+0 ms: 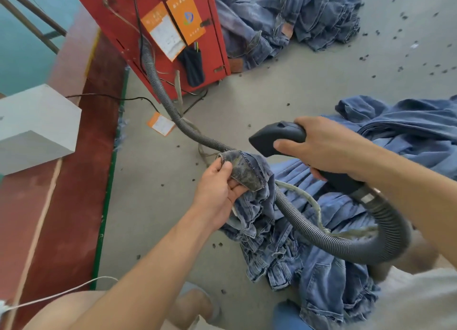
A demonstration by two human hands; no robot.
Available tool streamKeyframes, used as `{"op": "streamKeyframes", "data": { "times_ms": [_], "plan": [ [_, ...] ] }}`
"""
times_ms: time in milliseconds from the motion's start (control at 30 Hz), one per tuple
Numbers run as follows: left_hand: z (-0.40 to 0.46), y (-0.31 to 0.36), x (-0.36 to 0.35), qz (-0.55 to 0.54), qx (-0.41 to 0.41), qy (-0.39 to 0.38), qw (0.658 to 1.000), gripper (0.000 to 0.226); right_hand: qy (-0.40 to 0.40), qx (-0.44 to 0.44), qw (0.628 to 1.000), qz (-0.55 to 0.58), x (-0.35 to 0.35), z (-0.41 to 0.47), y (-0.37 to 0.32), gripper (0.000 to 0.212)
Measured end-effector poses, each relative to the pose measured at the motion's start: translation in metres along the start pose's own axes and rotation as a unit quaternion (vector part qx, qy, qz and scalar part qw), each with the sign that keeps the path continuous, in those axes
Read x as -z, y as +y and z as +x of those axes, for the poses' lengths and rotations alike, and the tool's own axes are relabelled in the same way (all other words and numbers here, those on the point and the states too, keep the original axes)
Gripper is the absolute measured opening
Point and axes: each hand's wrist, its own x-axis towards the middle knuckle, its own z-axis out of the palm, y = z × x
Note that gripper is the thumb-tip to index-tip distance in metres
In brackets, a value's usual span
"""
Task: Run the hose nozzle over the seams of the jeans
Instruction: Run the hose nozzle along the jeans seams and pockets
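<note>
My left hand (220,196) pinches a turned-out hem of blue jeans (249,173), lifting its stitched seam up; the rest of the jeans (296,255) hang crumpled over my lap. My right hand (321,149) grips the black hose nozzle (274,139), thumb along its side. The nozzle's tip points left and hovers just above the raised seam, a small gap between them. A grey ribbed hose (346,245) loops from the nozzle's rear under my right forearm and back up to the red machine (158,27).
A heap of jeans (284,20) lies on the grey floor beyond the red machine, and another pile (408,126) sits at my right. A white box (37,124) stands at the left on a red ledge. Dark bits litter the floor. My feet are below.
</note>
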Motion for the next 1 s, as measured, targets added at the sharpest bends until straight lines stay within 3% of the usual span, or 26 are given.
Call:
{"op": "streamKeyframes", "data": {
  "times_ms": [200,333,600,800,900,1000],
  "plan": [
    [0.006,0.008,0.005,-0.012,-0.021,0.062,0.998,0.026,-0.078,0.048,0.990,-0.104,0.000,-0.017,-0.001,0.029],
    [0.003,0.010,0.001,-0.066,-0.012,0.045,0.997,0.036,-0.045,0.074,0.978,-0.189,-0.018,-0.020,0.001,0.033],
    [0.000,0.002,0.003,-0.065,-0.020,-0.058,0.996,0.018,0.034,0.054,0.992,-0.109,-0.012,-0.003,-0.011,0.032],
    [0.000,0.005,0.006,-0.087,-0.029,-0.088,0.992,0.018,-0.067,0.046,0.990,-0.112,0.007,-0.020,-0.005,0.029],
    [-0.001,0.000,0.003,-0.075,-0.023,-0.107,0.991,0.011,-0.055,0.043,0.985,-0.159,-0.008,-0.009,-0.006,0.032],
    [0.003,0.003,0.006,-0.087,-0.024,-0.097,0.991,0.010,-0.017,0.028,0.992,-0.121,-0.020,0.000,-0.006,0.036]
  ]
}}
